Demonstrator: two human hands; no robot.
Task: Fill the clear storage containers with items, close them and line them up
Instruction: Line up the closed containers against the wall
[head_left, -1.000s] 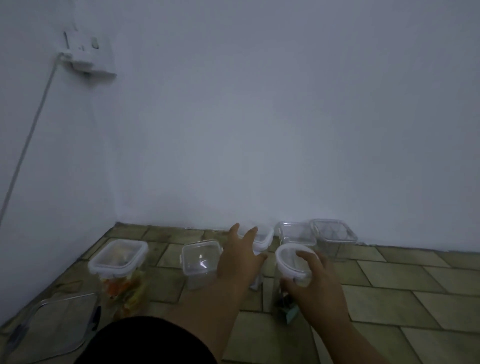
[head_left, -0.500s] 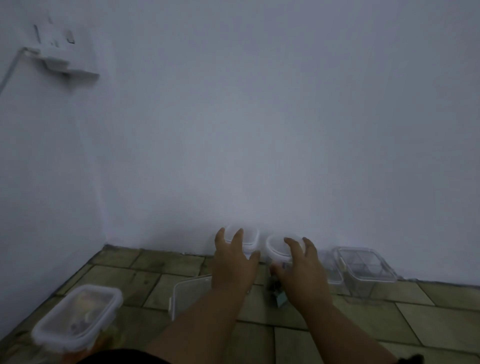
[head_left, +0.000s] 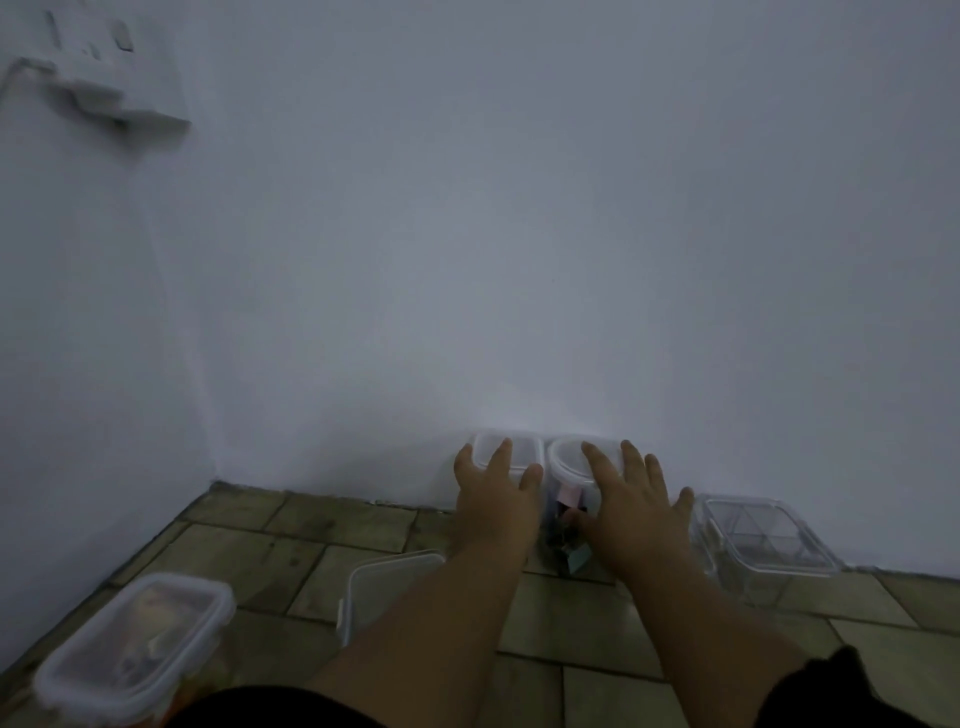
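Observation:
Two tall clear containers with white lids stand side by side against the wall. My left hand (head_left: 493, 499) grips the square-lidded container (head_left: 511, 448), fingers draped over its lid. On the round-lidded container (head_left: 569, 460), my right hand (head_left: 631, 514) lies with fingers spread over the lid and thumb at its side. Pink and dark items (head_left: 569, 525) show through its wall between my hands. The two lids nearly touch.
A flat clear divided container (head_left: 763, 538) sits closed at the right by the wall. A lidded container (head_left: 137, 644) with colourful contents stands at lower left. Another clear container (head_left: 382, 584) is partly hidden behind my left forearm. A wall socket (head_left: 104, 83) is at upper left.
Both hands have carried their containers away from me to the foot of the wall, side by side. The view has moved forward; the other containers now lie nearer and to the sides.

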